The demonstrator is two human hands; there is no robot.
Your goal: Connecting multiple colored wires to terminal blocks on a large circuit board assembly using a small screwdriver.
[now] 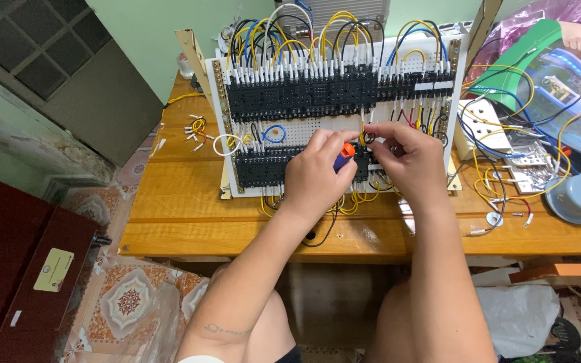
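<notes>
Head view looks down on a white perforated panel (304, 128) propped on a wooden table (183, 202), carrying two rows of black terminal blocks (290, 94) laced with yellow, blue, black and white jumper wires (344, 27). Left hand (314, 178) is closed around a screwdriver (343, 157) with a blue and orange handle, its tip hidden among the lower blocks. Right hand (408, 158) pinches a small black wire loop (369, 138) between thumb and forefinger, holding it just above the lower row, close beside the screwdriver

Several things could go wrong from here, as I judge it. The pinched wire is thin and held only by the fingertips, so it may slip out of its terminal before the screw bites, or sit only partly in and work loose. Neighbouring terminals stand tight together and look alike, so the end could go into the wrong slot. With both hands crowded over the same spot, the screwdriver tip may skid off the screw head and nick a finger or a nearby yellow lead. The panel leans rather than lying flat, so a firm push could shift it. Whether anything is powered cannot be told; a white socket strip (485, 128) sits near on the right
</notes>
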